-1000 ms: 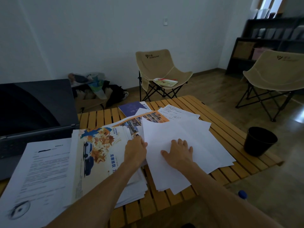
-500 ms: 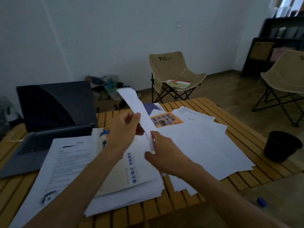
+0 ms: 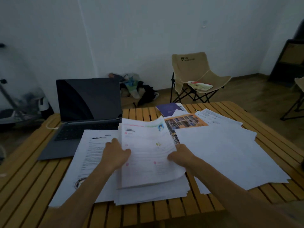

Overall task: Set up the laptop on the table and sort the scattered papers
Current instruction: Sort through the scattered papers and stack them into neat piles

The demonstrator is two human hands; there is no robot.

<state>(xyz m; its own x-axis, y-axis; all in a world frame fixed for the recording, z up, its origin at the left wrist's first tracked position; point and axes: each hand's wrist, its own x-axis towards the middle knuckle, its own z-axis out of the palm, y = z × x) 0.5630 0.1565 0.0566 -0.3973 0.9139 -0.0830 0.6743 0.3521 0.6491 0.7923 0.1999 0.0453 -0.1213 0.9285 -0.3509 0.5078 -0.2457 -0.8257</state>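
Papers (image 3: pixel 222 155) cover most of the slatted wooden table (image 3: pixel 24 183) across the lower half of the frame, lying in loose overlapping layers: plain white sheets spread over the right side, a thicker stack (image 3: pixel 148 193) at lower centre, and a printed text page (image 3: pixel 88 155) to its left. The laptop (image 3: pixel 85 112) stands open at centre left on the table's far edge, its screen dark, with the printed page's far corner lying over its keyboard. In the upper right a beige folding chair (image 3: pixel 195 74) stands on the floor with a flat packet on its seat. At the table's far side lie an orange brochure (image 3: pixel 185 120) and a purple booklet (image 3: pixel 169 108), partly under the white sheets. On top of the centre stack is a sheet with pink and green print (image 3: pixel 148 153); the left hand (image 3: pixel 115 153) grips its left edge with curled fingers, and the right hand (image 3: pixel 181 155) pinches its right edge, which is lifted slightly.
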